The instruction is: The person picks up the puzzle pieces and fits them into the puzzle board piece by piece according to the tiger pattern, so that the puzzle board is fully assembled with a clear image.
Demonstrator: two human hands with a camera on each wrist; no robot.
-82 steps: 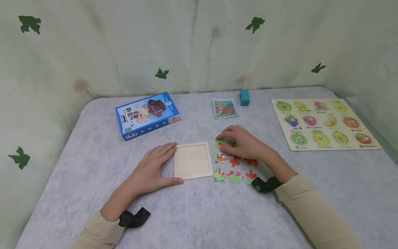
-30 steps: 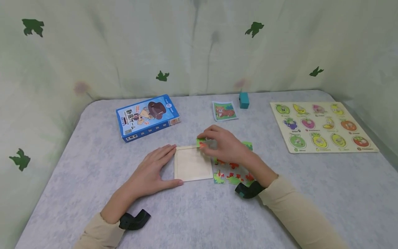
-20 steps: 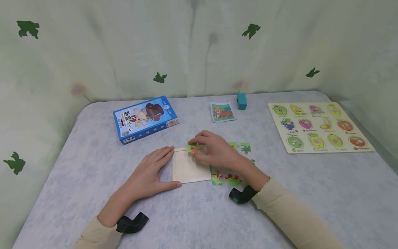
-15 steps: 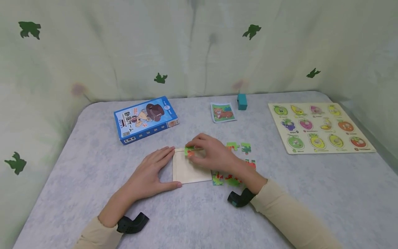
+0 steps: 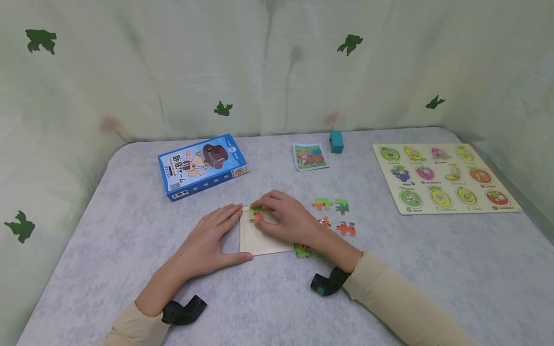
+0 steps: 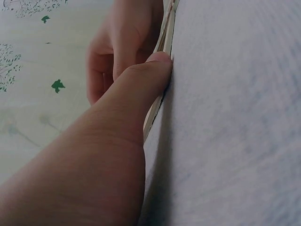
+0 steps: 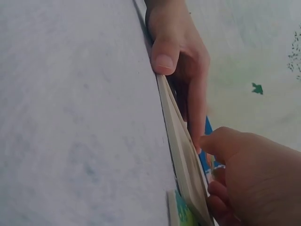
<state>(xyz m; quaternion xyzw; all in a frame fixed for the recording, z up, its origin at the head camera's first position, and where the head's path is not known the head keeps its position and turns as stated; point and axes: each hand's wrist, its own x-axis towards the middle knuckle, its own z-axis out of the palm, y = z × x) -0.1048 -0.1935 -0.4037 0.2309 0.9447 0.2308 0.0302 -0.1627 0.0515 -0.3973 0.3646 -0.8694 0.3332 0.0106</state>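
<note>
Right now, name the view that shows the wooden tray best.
The head view: it looks down into the wooden tray, though the right hand covers part. The left wrist view shows only slivers of its rim; the right wrist view, a steeply foreshortened side.

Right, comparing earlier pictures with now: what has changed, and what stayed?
The right hand carried a green-orange puzzle piece leftward from the loose pieces to the far left corner of the wooden frame; the fingers still hold it. The left hand stays at the frame's left edge; blue box, picture card, teal block and fruit board unmoved.
</note>
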